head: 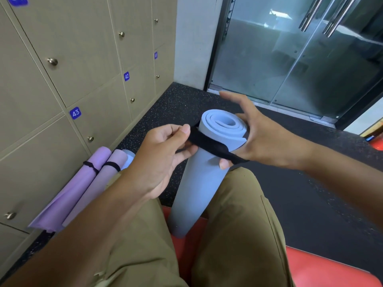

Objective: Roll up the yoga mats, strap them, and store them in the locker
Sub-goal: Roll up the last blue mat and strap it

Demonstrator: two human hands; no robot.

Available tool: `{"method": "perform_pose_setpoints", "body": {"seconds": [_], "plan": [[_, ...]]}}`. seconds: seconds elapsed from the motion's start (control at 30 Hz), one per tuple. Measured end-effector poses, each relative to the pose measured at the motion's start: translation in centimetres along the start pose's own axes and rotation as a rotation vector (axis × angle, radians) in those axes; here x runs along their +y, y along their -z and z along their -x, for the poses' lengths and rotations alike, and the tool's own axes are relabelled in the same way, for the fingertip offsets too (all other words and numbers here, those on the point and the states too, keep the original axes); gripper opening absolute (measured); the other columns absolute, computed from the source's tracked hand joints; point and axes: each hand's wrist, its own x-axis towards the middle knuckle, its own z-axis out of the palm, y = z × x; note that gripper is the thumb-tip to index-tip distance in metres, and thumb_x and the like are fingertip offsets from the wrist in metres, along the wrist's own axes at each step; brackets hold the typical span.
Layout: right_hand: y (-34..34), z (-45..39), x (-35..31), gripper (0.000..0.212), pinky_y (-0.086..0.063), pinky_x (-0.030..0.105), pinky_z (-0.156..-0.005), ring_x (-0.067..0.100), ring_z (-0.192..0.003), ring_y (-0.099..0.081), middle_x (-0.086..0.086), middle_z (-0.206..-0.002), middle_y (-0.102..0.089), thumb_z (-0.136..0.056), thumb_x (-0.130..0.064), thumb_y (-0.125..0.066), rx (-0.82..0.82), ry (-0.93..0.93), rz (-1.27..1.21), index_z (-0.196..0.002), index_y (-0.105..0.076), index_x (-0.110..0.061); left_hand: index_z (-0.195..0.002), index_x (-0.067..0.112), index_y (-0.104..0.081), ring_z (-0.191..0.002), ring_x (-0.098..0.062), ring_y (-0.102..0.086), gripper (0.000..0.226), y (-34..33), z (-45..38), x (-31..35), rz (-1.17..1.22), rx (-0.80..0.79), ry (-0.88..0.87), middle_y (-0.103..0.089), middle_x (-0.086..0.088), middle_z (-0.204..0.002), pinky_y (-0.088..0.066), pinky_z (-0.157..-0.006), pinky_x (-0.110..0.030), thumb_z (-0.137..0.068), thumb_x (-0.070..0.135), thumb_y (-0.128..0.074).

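A rolled light-blue yoga mat (199, 183) stands tilted between the person's knees, its lower end on a red seat (323, 270) and its spiral top end up, away from the body. A black strap (209, 143) crosses the roll just below that top end. The left hand (163, 160) pinches one end of the strap between thumb and curled fingers, right beside the roll's left side. The right hand (257, 137) holds the roll from the other side: the thumb presses on the front just below the strap, where the strap's other end runs under it, and the fingers spread loosely above and behind the top rim.

Left of the gripping hands, two strapped purple mats (87, 189) and part of another blue roll (128, 160) lean against beige numbered lockers (62, 83), all doors closed. Beyond the hands lie black speckled flooring (178, 102) and a glass door (294, 59)
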Motion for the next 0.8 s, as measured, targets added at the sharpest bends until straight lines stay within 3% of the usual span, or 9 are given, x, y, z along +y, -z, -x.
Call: {"method": "perform_pose_setpoints", "body": {"seconds": [0.13,0.23,0.33,0.4,0.53,0.67,0.8], "plan": [[-1.0,0.5,1.4,0.138,-0.054,0.015,-0.087,-0.006,-0.11,-0.063,-0.034,-0.12,-0.061,-0.051,-0.027,-0.096,0.017,0.012,-0.053,-0.158,-0.009,-0.041,-0.106,-0.005,-0.061,-0.089,-0.017,-0.062,0.019,0.4,0.4,-1.2,-0.008,-0.002,-0.007,-0.066,-0.016,-0.102,-0.056,-0.079,-0.024,-0.105,0.012,-0.053],[-2.2,0.9,2.4,0.137,-0.051,0.009,-0.075,-0.01,-0.102,-0.062,-0.036,-0.129,-0.053,-0.055,-0.016,-0.095,0.038,0.026,-0.135,-0.158,-0.009,-0.039,-0.106,-0.006,-0.063,-0.082,-0.011,-0.063,0.019,0.8,0.5,-2.2,-0.061,0.02,-0.016,-0.066,-0.014,-0.098,-0.055,-0.073,-0.023,-0.104,0.01,-0.053],[-3.2,0.6,3.7,0.128,-0.051,0.014,-0.082,-0.006,-0.12,-0.056,-0.027,-0.136,-0.052,-0.055,-0.015,-0.097,0.054,0.058,-0.159,-0.155,-0.018,-0.033,-0.101,0.001,-0.064,-0.084,-0.01,-0.062,0.015,1.4,0.5,-3.3,-0.089,0.034,-0.005,-0.064,-0.013,-0.098,-0.055,-0.071,-0.022,-0.104,0.01,-0.054],[-3.8,0.2,4.7,0.125,-0.053,0.022,-0.092,0.006,-0.129,-0.054,-0.013,-0.139,-0.054,-0.057,-0.015,-0.1,0.043,0.049,-0.161,-0.155,-0.022,-0.026,-0.101,0.001,-0.065,-0.086,-0.012,-0.062,0.015,1.9,0.5,-4.1,-0.097,0.032,0.012,-0.064,-0.014,-0.101,-0.056,-0.073,-0.023,-0.104,0.012,-0.054],[-4.4,-0.3,6.3,0.111,-0.05,0.026,-0.097,0.014,-0.128,-0.057,-0.004,-0.134,-0.061,-0.06,-0.026,-0.1,0.026,0.013,-0.164,-0.15,-0.037,-0.008,-0.105,0.0,-0.066,-0.088,-0.014,-0.063,0.017,2.7,0.3,-5.6,-0.143,0.031,0.033,-0.066,-0.012,-0.098,-0.056,-0.075,-0.025,-0.104,0.013,-0.055],[-5.1,-0.4,7.5,0.102,-0.05,0.033,-0.104,0.014,-0.128,-0.058,-0.002,-0.134,-0.062,-0.061,-0.028,-0.1,0.064,-0.017,-0.223,-0.145,-0.044,-0.014,-0.104,0.003,-0.066,-0.084,-0.01,-0.062,0.016,3.2,0.0,-6.6,-0.196,0.033,0.044,-0.067,-0.004,-0.09,-0.056,-0.07,-0.026,-0.105,0.014,-0.054],[-5.5,-0.3,7.9,0.095,-0.054,0.037,-0.101,0.018,-0.13,-0.057,-0.001,-0.135,-0.063,-0.065,-0.021,-0.098,0.053,-0.047,-0.313,-0.145,-0.045,-0.018,-0.116,0.009,-0.069,-0.095,-0.006,-0.067,0.021,3.8,-0.2,-7.2,-0.323,0.006,0.035,-0.074,0.001,-0.108,-0.055,-0.074,-0.03,-0.105,0.021,-0.055]]}}
